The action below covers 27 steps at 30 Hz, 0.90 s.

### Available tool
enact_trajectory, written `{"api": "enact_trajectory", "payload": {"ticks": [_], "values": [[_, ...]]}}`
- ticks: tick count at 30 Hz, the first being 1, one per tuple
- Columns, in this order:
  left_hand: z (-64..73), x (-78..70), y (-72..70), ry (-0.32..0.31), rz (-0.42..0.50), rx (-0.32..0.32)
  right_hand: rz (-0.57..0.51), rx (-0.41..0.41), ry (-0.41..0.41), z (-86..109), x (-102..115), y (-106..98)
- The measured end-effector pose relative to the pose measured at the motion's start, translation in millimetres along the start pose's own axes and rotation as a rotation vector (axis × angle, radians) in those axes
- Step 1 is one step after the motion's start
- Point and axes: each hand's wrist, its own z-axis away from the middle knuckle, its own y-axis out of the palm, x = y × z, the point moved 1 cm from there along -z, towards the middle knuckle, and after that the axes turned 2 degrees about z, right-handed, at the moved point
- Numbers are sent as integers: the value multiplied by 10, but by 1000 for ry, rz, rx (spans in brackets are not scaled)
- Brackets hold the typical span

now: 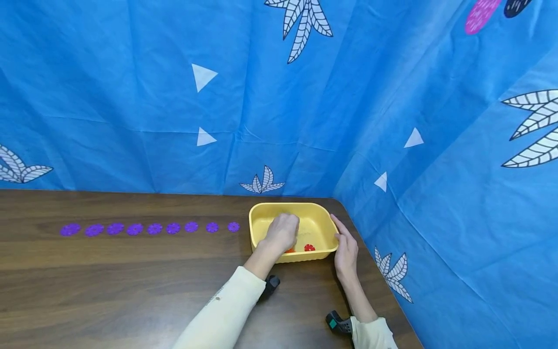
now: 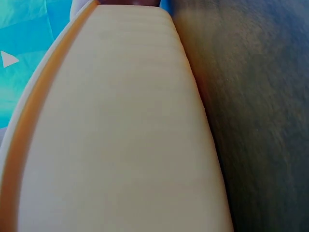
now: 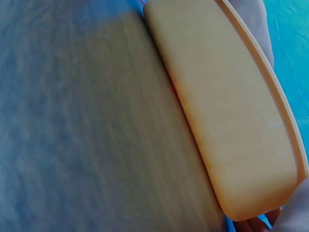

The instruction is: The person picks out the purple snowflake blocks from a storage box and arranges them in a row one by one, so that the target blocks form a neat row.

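Observation:
A yellow plastic basin stands on the table, its long wall filling much of the left wrist view. My left hand reaches down inside it, knuckles up and fingers bent toward the bottom. The fingertips are hidden, so I cannot tell whether they pinch a piece. Right beside that hand an orange-red piece shows in part. A red notched disc lies on the basin's floor to the right. My right hand grips the basin's right end, thumb at the rim and fingers along the outer wall.
Several purple notched discs lie in a spaced row on the brown wooden table, left of the basin. A blue patterned curtain hangs behind the table and along its right edge. Both wrists wear black camera bands.

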Motion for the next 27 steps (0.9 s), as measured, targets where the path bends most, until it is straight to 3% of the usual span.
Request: {"api": "enact_trajectory", "payload": {"ticks": [7, 14, 19, 27], "values": [[35, -20, -81, 28, 158, -102, 5, 3, 31, 1, -5, -4], [76, 4, -334, 49, 312, -169, 8, 9, 29, -1, 15, 18], [192, 149, -595, 38, 360, -203, 6, 13, 36, 19, 19, 34], [365, 573, -1001, 75, 371, -349, 32, 6, 35, 4, -15, -8]]}}
